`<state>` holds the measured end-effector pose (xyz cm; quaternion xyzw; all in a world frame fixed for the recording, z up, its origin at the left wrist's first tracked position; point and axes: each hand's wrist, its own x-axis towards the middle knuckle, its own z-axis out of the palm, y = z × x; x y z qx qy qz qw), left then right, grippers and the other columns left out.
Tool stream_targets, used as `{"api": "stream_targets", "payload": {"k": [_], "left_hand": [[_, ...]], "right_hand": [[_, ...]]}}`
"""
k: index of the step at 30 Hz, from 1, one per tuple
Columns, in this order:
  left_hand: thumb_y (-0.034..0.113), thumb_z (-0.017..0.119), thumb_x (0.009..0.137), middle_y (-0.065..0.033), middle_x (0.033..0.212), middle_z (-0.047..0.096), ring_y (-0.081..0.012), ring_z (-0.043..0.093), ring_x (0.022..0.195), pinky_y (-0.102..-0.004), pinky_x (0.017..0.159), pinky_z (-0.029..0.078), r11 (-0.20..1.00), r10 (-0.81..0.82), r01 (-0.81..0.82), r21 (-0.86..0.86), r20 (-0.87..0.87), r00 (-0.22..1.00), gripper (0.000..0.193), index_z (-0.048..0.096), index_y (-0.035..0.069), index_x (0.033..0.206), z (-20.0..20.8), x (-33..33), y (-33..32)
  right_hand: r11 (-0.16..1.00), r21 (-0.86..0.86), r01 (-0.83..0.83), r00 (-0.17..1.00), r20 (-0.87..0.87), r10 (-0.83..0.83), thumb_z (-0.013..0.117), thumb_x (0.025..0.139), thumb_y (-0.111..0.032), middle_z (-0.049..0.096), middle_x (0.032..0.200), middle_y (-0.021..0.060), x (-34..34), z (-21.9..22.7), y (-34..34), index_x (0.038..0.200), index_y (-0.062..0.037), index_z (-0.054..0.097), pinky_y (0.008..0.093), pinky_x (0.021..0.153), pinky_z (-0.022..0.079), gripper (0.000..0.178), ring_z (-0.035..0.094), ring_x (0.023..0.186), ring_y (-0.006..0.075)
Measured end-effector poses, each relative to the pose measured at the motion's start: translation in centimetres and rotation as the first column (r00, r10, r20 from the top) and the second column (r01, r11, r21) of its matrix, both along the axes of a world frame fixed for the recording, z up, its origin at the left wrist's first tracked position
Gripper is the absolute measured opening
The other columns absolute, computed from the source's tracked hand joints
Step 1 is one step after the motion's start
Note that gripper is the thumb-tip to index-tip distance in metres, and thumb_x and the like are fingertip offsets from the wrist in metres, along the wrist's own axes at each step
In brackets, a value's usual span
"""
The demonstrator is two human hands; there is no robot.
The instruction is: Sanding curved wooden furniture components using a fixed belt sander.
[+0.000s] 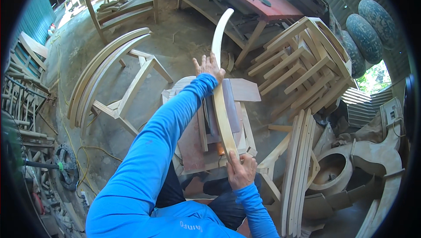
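Curved strip (222, 119) of smooth, matt bare wood; sleeve (153, 139) of matt cloth; floor (175, 40) of dull concrete.

Pale slat (222, 111), blue sleeves (160, 135), red tabletop (285, 6)

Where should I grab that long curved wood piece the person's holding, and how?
Take the wood piece with two hands, I'd say: near end from the right, where the right hand is, and farther along from the left, where the left hand is. It's long, narrow and curved, so one hand might let it tip.
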<state>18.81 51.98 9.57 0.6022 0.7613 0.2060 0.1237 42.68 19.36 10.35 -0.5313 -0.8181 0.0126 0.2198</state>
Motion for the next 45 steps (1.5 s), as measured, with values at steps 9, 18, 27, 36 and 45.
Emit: {"api": "stream_targets", "payload": {"k": [9, 18, 27, 36, 45], "left_hand": [[0.040, 0.065, 0.084, -0.0209, 0.149, 0.054, -0.0335, 0.044, 0.145, -0.0605, 0.127, 0.005, 0.997, -0.066, 0.063, 0.054, 0.056, 0.996, 0.097, 0.023, 0.000, 0.161, 0.8, 1.1, -1.2], [0.033, 0.078, 0.075, -0.0257, 0.124, 0.069, -0.0400, 0.069, 0.114, -0.0424, 0.102, 0.055, 0.981, -0.067, -0.009, 0.192, 0.386, 0.920, 0.096, 0.034, 0.001, 0.154, -1.2, -4.6, 10.1], [0.042, 0.082, 0.072, -0.0256, 0.127, 0.069, -0.0361, 0.070, 0.113, -0.0367, 0.104, 0.054, 0.981, -0.117, 0.039, 0.191, 0.413, 0.903, 0.104, 0.038, -0.002, 0.155, -1.2, -9.0, 19.9], [0.038, 0.079, 0.075, -0.0248, 0.124, 0.070, -0.0384, 0.070, 0.113, -0.0407, 0.103, 0.055, 0.978, -0.013, -0.068, 0.197, 0.382, 0.924, 0.088, 0.045, 0.005, 0.150, -1.3, -11.9, 22.0], [0.039, 0.065, 0.085, -0.0263, 0.152, 0.047, -0.0415, 0.050, 0.138, -0.0510, 0.119, 0.035, 0.997, -0.059, 0.046, 0.063, 0.227, 0.972, 0.090, 0.028, 0.009, 0.161, -0.6, -5.1, 10.5]], "right_hand": [[0.999, -0.026, 0.043, 0.998, -0.051, -0.044, 0.078, 0.086, -0.024, 0.055, 0.098, 0.0089, 0.5, -0.2, -1.1, 0.132, -0.0208, 0.071, 0.0422, 0.077, 0.040, 0.047, 0.054, 0.089, 0.0277], [0.996, 0.081, 0.048, 0.996, 0.068, -0.054, 0.075, 0.090, -0.022, 0.053, 0.094, 0.0093, -6.3, -0.1, 8.7, 0.132, -0.0172, 0.071, 0.0402, 0.077, 0.039, 0.043, 0.054, 0.089, 0.0264], [0.992, 0.117, 0.044, 0.990, 0.131, -0.060, 0.074, 0.091, -0.026, 0.050, 0.097, 0.0083, -10.7, -1.0, 17.8, 0.141, -0.0219, 0.066, 0.0423, 0.081, 0.038, 0.051, 0.054, 0.092, 0.0259], [0.989, 0.144, -0.031, 0.986, 0.168, 0.007, 0.072, 0.093, -0.027, 0.050, 0.098, 0.0088, -11.4, -1.2, 20.7, 0.145, -0.0222, 0.062, 0.0417, 0.084, 0.036, 0.053, 0.052, 0.094, 0.0258], [0.997, 0.077, -0.021, 0.990, 0.142, 0.010, 0.073, 0.091, -0.026, 0.049, 0.099, 0.0094, -4.7, -1.0, 10.0, 0.145, -0.0239, 0.060, 0.0420, 0.083, 0.036, 0.056, 0.051, 0.094, 0.0266]]}}
